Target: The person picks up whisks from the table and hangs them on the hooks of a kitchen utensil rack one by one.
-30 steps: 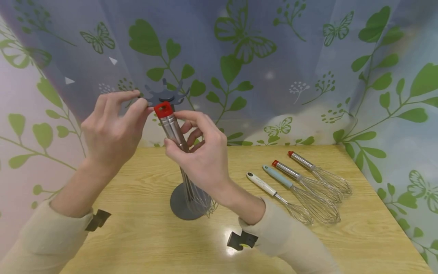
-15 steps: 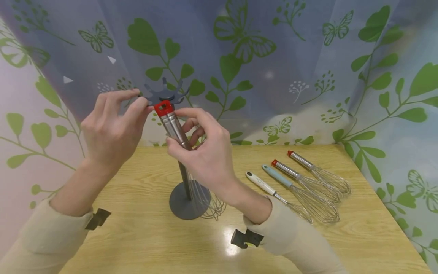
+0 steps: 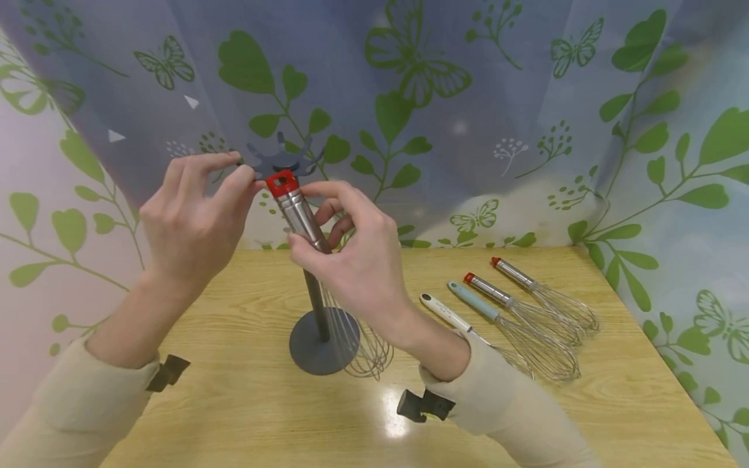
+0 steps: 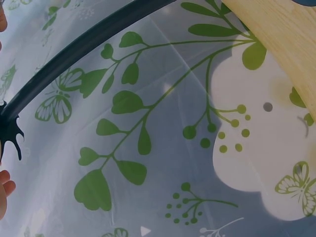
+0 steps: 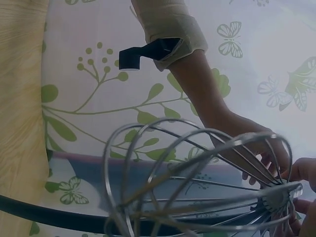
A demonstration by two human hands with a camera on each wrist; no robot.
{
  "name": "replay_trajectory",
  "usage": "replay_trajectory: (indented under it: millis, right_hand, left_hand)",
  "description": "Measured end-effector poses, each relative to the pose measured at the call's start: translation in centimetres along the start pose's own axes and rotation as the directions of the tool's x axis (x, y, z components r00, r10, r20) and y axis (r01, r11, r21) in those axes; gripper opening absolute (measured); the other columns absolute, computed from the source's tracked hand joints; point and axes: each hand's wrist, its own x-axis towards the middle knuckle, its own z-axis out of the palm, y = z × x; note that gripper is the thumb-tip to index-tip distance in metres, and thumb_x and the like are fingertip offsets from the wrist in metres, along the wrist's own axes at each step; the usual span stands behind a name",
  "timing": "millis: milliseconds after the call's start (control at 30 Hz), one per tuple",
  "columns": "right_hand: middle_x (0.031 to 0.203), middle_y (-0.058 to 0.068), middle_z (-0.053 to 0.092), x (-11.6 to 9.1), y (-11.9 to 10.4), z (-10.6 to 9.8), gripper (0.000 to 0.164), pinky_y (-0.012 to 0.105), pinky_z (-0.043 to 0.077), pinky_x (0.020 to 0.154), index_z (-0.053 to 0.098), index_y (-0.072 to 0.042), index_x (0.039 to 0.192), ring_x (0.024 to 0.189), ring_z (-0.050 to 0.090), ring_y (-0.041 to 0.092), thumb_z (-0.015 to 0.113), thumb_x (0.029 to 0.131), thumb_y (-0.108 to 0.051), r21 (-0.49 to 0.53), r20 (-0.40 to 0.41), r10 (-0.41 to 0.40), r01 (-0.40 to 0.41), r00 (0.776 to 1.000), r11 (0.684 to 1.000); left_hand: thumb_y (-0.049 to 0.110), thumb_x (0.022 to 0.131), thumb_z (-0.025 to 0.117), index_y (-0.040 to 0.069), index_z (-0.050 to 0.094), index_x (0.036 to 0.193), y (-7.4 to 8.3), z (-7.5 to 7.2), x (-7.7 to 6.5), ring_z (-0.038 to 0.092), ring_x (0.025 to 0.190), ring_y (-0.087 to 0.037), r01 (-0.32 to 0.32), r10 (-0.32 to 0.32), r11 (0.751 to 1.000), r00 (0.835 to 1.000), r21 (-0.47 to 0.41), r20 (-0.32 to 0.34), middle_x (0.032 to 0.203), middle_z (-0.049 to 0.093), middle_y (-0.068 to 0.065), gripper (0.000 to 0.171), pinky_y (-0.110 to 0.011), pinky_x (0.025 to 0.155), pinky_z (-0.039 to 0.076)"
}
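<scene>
My right hand [image 3: 364,268] grips a whisk [image 3: 302,218] by its steel handle, thumb on the near side and fingers on the far side. The whisk's red loop end points up, beside the hooked top of a dark grey utensil stand [image 3: 324,357]. Its wires slant down to the right, past the pole and partly over the round base. In the right wrist view, the wire balloon [image 5: 197,182] fills the foreground. My left hand [image 3: 193,218] pinches a prong of the stand's top [image 3: 283,160] between thumb and index finger. Whether the red loop touches a hook I cannot tell.
Several whisks lie side by side on the right of the wooden table [image 3: 234,403]: a white-handled one [image 3: 447,313], a light blue one [image 3: 475,301], and steel ones [image 3: 491,289] with red ends. Patterned cloth [image 3: 445,130] hangs behind the table and at its sides.
The wire end of the whisk has swung to the right, away from the stand's pole. My right hand has shifted slightly right with it. The left hand stays at the prong.
</scene>
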Motion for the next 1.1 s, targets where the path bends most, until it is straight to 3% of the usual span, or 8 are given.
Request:
replay_trajectory:
  millis: [367,1100]
  right_hand:
    - [0.100,0.004,0.073,0.00,-0.40,-0.08,0.046,0.027,0.049,0.054,0.068,-0.016,0.127,0.066,0.061,0.014,0.080,0.083,-0.012,-0.041,0.017,0.030,-0.029,0.999,0.999]
    - [0.096,0.003,0.073,-0.06,-0.67,-0.19,0.044,0.024,0.046,0.051,0.067,-0.014,0.126,0.061,0.058,0.010,0.082,0.084,-0.014,-0.119,0.018,0.010,-0.007,1.000,0.993]
  left_hand:
    - [0.030,0.106,0.063,0.007,0.067,0.092,0.02,-0.13,0.02,0.070,0.088,-0.045,-0.006,0.006,1.000,1.000,-0.001,0.004,0.102,0.074,-0.020,0.027,-0.057,0.047,0.041]
    - [0.033,0.108,0.059,0.008,0.067,0.091,0.34,-0.10,0.14,0.069,0.089,-0.045,0.004,-0.004,1.000,1.000,0.007,0.000,0.102,0.074,-0.020,0.032,-0.057,0.045,0.040]
